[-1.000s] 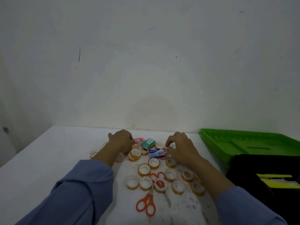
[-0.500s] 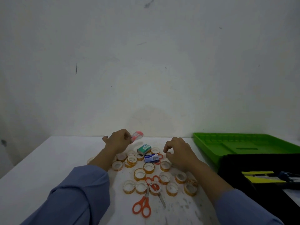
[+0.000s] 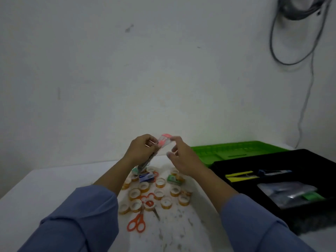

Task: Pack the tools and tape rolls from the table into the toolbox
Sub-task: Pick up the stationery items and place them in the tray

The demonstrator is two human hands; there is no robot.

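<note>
Gripping a clear packet (image 3: 164,142) with a pink end in the left hand (image 3: 142,150), fingers curled round its lower part, high above the worktop (image 3: 54,188). Reaching to the pink end with the right hand (image 3: 181,159), fingers loosely bent. Too blurred to tell whether pinching it yet or only touching.

Changed within the last second: both hands down among the tape rolls (image 3: 160,182) then. Packet lifted off the pile by the left hand half a second ago, now raised higher and met by the right. Means one item picked and probably being passed across, with the toolbox (image 3: 227,165) lying open out to the right of the right hand. Not yet packed.

Below the hands, still on the worktop: many tape rolls, a blue box (image 3: 145,177) under the left wrist, a green box (image 3: 172,179) under the right. Nearer the body, between the sleeves, orange scissors (image 3: 138,222). Beyond the right hand, a green tray (image 3: 236,151) behind the toolbox. Already inside the toolbox: a yellow tool (image 3: 240,176) and a clear bag (image 3: 289,193). Most of the packing still ahead, judging by the pile.
</note>
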